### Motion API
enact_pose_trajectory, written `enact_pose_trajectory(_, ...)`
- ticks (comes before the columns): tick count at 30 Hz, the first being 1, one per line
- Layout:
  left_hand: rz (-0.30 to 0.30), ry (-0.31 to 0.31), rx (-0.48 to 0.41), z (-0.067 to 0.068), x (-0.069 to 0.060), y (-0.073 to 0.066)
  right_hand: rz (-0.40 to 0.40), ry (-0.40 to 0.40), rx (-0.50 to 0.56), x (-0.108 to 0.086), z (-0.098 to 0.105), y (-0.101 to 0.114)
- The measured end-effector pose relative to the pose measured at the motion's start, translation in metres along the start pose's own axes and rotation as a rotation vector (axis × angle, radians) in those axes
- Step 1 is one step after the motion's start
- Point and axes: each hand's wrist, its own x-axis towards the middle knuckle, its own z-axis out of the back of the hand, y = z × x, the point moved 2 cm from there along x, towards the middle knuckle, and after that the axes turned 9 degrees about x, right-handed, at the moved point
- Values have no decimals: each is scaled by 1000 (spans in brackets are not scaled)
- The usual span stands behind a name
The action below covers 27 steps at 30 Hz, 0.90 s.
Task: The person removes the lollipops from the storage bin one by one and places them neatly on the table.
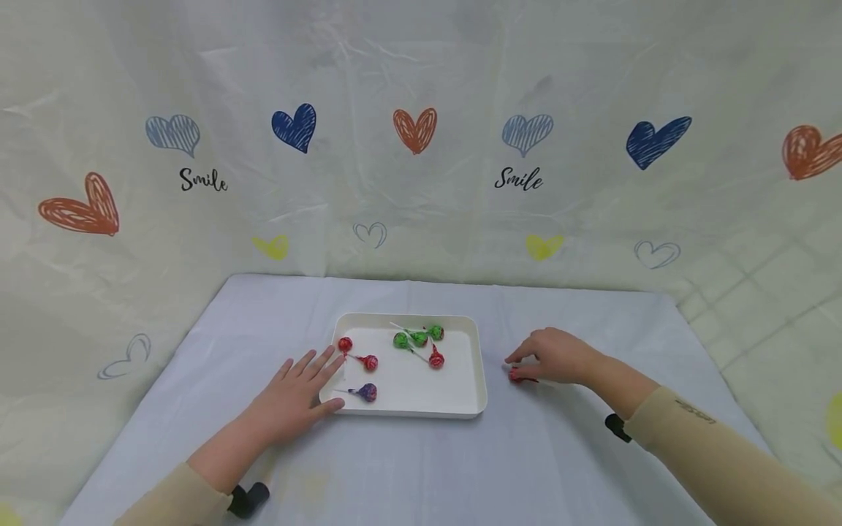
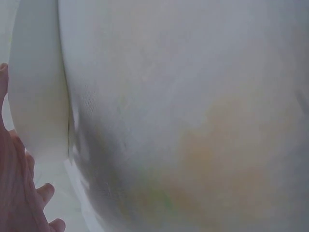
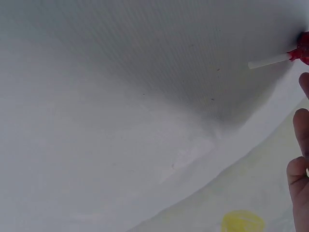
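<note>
At the left edge of the white tray, my left hand lies with its fingers spread and straight, over the rim. To the right of the tray my right hand reaches down at a red-wrapped lollipop on the table. Its thumb is close to the candy, and a gap shows between thumb and forefinger. From the right wrist, the lollipop's white stick lies on the cloth and the visible fingertips stand apart from the candy. Inside the tray are a purple lollipop, red lollipops and green lollipops.
A white cloth covers the table. Behind it hangs a pale sheet printed with hearts and words, which also runs along both sides. The tray has a low raised rim.
</note>
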Motion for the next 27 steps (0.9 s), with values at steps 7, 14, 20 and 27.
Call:
enact_pose_trajectory(7,12,22,9,1,1,-2,-30,38,2,-5,-1,-2)
enact_pose_trajectory(14,12,15,11,0,2,0,46,57,5,-3,-1,-2)
enact_pose_trajectory(20,7,15,5,0,2,0,103,71,-4,-3,1,2)
enact_pose_trajectory(27,15,29,2,1,2,0,162,92,-32,-2,-1,7)
